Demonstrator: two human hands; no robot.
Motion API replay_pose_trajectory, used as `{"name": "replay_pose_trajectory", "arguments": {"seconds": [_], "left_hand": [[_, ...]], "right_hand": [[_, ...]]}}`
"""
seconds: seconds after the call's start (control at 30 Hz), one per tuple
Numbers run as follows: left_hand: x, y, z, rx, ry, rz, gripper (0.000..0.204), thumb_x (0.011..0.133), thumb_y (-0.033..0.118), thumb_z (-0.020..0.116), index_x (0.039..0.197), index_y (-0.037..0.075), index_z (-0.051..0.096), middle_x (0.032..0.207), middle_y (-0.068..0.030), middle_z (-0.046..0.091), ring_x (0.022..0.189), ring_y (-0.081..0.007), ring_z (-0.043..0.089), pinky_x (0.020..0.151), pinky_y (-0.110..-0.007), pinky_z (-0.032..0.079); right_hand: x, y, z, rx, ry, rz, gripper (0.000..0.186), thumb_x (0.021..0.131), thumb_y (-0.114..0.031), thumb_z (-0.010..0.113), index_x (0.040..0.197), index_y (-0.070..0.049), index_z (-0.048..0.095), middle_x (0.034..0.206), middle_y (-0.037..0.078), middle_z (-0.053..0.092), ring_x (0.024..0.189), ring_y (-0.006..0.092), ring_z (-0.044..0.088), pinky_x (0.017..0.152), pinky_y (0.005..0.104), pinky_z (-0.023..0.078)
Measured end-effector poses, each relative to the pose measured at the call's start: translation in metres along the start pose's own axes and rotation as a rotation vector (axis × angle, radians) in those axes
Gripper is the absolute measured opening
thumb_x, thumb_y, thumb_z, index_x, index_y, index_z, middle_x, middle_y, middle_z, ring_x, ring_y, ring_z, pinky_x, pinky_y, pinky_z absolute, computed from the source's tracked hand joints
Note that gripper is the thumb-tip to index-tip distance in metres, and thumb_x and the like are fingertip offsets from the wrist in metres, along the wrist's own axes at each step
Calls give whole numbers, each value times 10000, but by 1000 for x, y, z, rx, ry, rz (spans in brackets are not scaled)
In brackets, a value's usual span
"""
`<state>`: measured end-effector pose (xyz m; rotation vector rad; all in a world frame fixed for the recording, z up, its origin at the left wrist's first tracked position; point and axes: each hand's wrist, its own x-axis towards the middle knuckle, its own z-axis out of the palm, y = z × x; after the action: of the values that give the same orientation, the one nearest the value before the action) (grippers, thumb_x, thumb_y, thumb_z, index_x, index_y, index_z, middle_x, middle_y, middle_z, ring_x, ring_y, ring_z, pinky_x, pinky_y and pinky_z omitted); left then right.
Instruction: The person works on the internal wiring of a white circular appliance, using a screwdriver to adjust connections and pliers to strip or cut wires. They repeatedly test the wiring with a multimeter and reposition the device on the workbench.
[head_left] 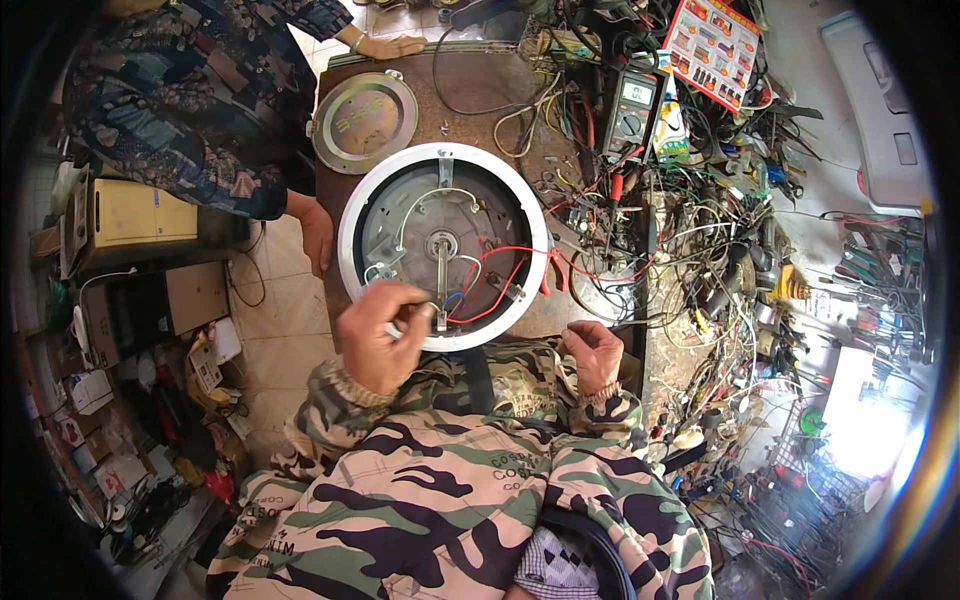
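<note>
A round appliance housing with a white rim (360, 200) lies open side up on the bench. A metal strip (443, 270) crosses its middle, and red wires (493, 312), white wires and a bit of blue wire run inside. Over the near left part of the rim, my left hand (380, 338) is closed in a pinch beside the strip's near end. What its fingertips hold, if anything, I cannot make out. At the bench's near edge my right hand (593, 355) rests, fingers curled closed, with nothing visible in them. Red-handled pliers (558, 272) lie just right of the rim.
A round metal cover plate (365, 122) lies at the bench's far left. Another person's hands touch the bench, one at its far edge (390, 47), one at its left side (316, 236). A multimeter (632, 113), a red probe (616, 187) and tangled wires (690, 240) crowd the right.
</note>
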<state>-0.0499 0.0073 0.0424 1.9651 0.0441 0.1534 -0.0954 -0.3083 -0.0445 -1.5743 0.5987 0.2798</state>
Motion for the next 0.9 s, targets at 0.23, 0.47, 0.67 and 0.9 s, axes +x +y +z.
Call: {"name": "replay_pose_trajectory", "arguments": {"seconds": [0.23, 0.47, 0.67, 0.9], "left_hand": [[11, 14, 50, 328, -293, 56, 317, 812, 168, 761, 1083, 46, 650, 923, -146, 683, 787, -347, 678, 681, -416, 542], [21, 8, 78, 350, -287, -38, 321, 825, 151, 738, 1115, 44, 653, 942, -177, 722, 770, -366, 699, 671, -421, 549], [20, 8, 73, 151, -10, -48, 153, 836, 71, 716, 981, 37, 682, 865, -169, 694, 734, -350, 685, 642, -393, 538], [42, 27, 66, 377, 187, 204, 316, 751, 5, 761, 1045, 19, 647, 1025, -147, 664, 931, -325, 644, 805, -396, 516]], "right_hand": [[-14, -23, 8, 109, -41, 1, 210, 893, -56, 687, 1037, 96, 663, 807, 102, 712, 727, 147, 679, 712, 270, 539], [15, -58, 9, 44, -132, -56, 230, 904, -80, 682, 1057, 89, 657, 819, 93, 713, 732, 137, 673, 721, 270, 531], [41, -73, 10, 43, -218, -86, 240, 904, -65, 705, 1080, 88, 647, 858, 99, 711, 747, 146, 680, 710, 278, 547], [63, -85, 20, 138, -251, -75, 224, 918, -72, 707, 1070, 87, 663, 898, 118, 709, 746, 159, 677, 710, 286, 553]]}}
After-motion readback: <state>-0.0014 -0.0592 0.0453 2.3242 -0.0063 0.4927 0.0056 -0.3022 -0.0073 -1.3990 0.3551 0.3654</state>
